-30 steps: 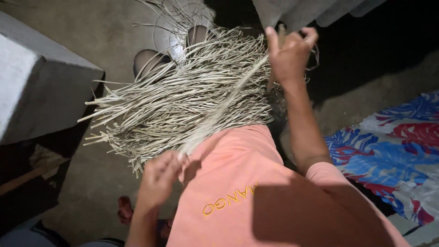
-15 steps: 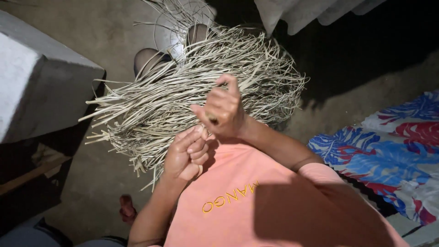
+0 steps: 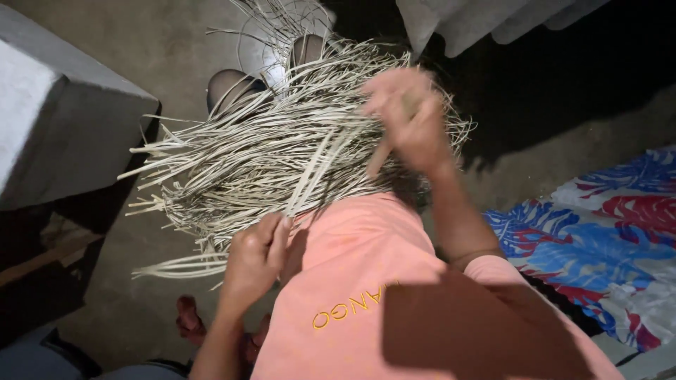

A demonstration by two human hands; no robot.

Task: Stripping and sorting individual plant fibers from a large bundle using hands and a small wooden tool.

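Note:
A big bundle of pale dried reed strips (image 3: pixel 267 155) lies across my lap, spreading left and away from me. My left hand (image 3: pixel 255 255) pinches the near ends of a few strips at the edge of my orange shirt (image 3: pixel 366 281). Raised and blurred above the bundle's right side, my right hand (image 3: pixel 407 119) has its fingers curled round one thin strip. My knees (image 3: pixel 232 84) show dark beneath the far strips.
A grey concrete block (image 3: pixel 56 127) stands at the left. A cloth with blue, red and white leaf print (image 3: pixel 605 239) lies at the right. Grey fabric (image 3: pixel 486 21) hangs at the top right. The ground is bare concrete, dark at the right.
My right hand came down from the far end of the bundle to meet the left hand, then rose again to the right with a strip. The left hand stayed low by the shirt.

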